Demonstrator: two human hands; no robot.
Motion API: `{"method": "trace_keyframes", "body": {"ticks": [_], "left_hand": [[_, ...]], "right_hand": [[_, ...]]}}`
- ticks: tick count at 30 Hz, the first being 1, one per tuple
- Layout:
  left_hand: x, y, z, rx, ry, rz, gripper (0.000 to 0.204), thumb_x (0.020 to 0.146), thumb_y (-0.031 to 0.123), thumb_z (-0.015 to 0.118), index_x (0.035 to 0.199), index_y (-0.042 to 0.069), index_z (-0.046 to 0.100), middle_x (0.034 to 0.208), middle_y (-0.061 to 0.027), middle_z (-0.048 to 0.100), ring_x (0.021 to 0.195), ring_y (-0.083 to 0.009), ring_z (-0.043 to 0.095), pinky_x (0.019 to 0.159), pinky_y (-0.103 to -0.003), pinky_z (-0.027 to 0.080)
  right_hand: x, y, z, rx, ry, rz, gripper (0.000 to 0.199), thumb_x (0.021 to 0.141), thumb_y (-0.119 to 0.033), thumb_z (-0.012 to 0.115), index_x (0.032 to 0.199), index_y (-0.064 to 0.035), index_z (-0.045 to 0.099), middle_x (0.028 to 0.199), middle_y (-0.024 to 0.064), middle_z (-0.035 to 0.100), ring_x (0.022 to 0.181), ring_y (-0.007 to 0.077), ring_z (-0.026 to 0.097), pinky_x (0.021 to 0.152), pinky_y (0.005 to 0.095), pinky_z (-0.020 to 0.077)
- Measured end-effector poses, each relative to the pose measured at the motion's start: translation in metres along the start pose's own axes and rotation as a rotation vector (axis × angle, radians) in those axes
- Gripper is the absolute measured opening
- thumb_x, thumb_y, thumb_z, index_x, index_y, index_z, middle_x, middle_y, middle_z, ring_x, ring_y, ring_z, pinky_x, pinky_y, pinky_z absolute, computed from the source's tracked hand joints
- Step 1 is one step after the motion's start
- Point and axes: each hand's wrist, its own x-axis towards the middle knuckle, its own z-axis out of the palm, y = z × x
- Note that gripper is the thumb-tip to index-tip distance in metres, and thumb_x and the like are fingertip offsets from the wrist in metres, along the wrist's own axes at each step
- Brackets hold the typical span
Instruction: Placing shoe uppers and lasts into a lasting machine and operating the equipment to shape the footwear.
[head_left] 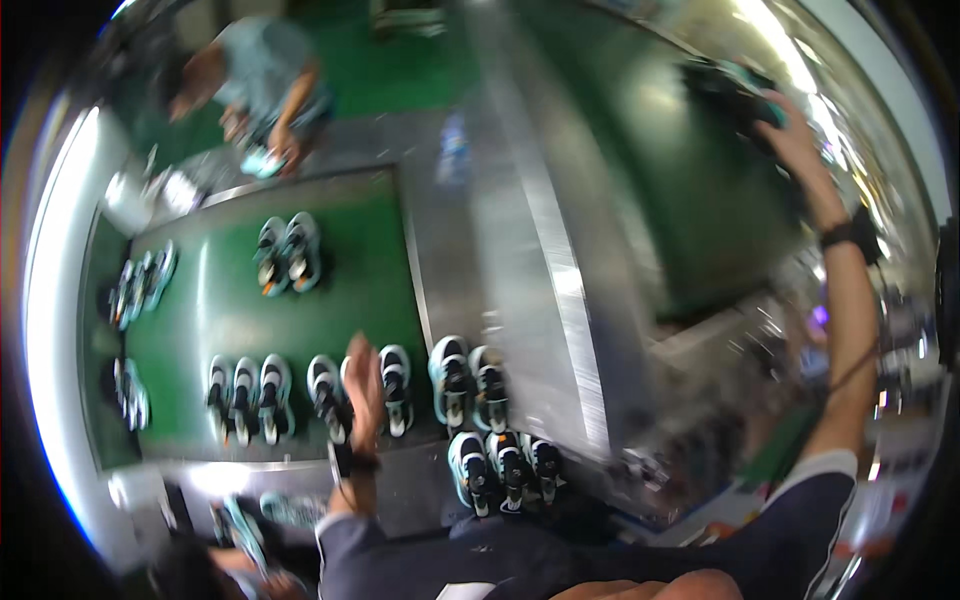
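My right hand (795,140) reaches to the far right, closed around a dark sneaker with teal parts (725,95), blurred by motion. Below it runs a green belt (690,200). Over the left green belt (190,330), my left hand (364,390) is among a row of black, white and teal sneakers. It partly covers one of them; its fingers are smeared, so a hold cannot be made out. One sneaker (326,392) stands just left of this hand and another sneaker (396,388) just right.
Several sneakers (455,380) stand on the metal ledge near my body. A pair of sneakers (286,252) sits farther up the left belt. Across it, a person (265,80) handles a light teal shoe. A clear bottle (453,150) stands on the metal surface (500,230).
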Motion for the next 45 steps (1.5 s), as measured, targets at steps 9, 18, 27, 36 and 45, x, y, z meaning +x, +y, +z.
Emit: {"method": "trace_keyframes", "body": {"ticks": [9,18,27,36,45], "left_hand": [[-0.246,0.198,0.090,-0.769,-1.343,-0.627,0.029,0.097,0.017,0.055,0.097,-0.008,0.067,0.117,-0.0205,0.062,0.103,-0.0253,0.063,0.093,-0.035,0.050],[-0.397,0.374,0.190,-1.062,-2.225,-0.906,0.094,0.088,0.071,0.037,0.148,0.001,0.016,0.146,-0.0166,0.036,0.130,-0.0291,0.043,0.107,-0.046,0.035],[-0.666,0.361,0.186,-0.488,-2.348,-0.722,0.054,0.098,0.048,0.041,0.127,0.003,0.049,0.117,-0.0119,0.060,0.102,-0.0233,0.061,0.089,-0.039,0.051],[-0.912,0.321,0.147,-0.322,-2.684,-0.005,0.062,0.094,0.027,0.058,0.142,-0.004,0.034,0.126,-0.0129,0.055,0.108,-0.0174,0.054,0.091,-0.029,0.045],[-1.208,0.226,0.241,0.040,-2.519,0.683,0.078,0.075,0.041,0.072,0.125,-0.012,0.045,0.117,-0.0288,0.058,0.111,-0.0375,0.057,0.094,-0.039,0.044]], "right_hand": [[-0.215,-0.124,-0.230,0.441,0.299,0.304,0.033,0.082,-0.013,0.065,0.113,-0.0036,0.064,0.092,0.0054,0.066,0.077,0.0095,0.060,0.070,0.0233,0.0484],[-0.550,-0.198,-0.347,0.641,0.451,0.820,0.026,0.081,-0.002,0.060,0.107,-0.0023,0.063,0.082,-0.0027,0.059,0.068,0.0034,0.052,0.060,0.0196,0.0402],[-0.878,-0.313,-0.353,0.675,1.060,1.191,0.063,0.090,-0.043,0.060,0.133,0.0002,0.045,0.123,0.0157,0.059,0.105,0.0179,0.060,0.089,0.0319,0.0494],[-1.071,-0.403,-0.390,0.098,1.625,1.617,0.050,0.070,-0.003,0.070,0.118,-0.0001,0.058,0.100,0.0073,0.065,0.088,0.0148,0.061,0.083,0.0278,0.0494],[-1.160,-0.476,-0.441,-0.493,1.698,1.866,0.054,0.071,-0.010,0.069,0.121,0.0015,0.054,0.100,0.0073,0.060,0.087,0.0140,0.059,0.080,0.0259,0.0480]]}}
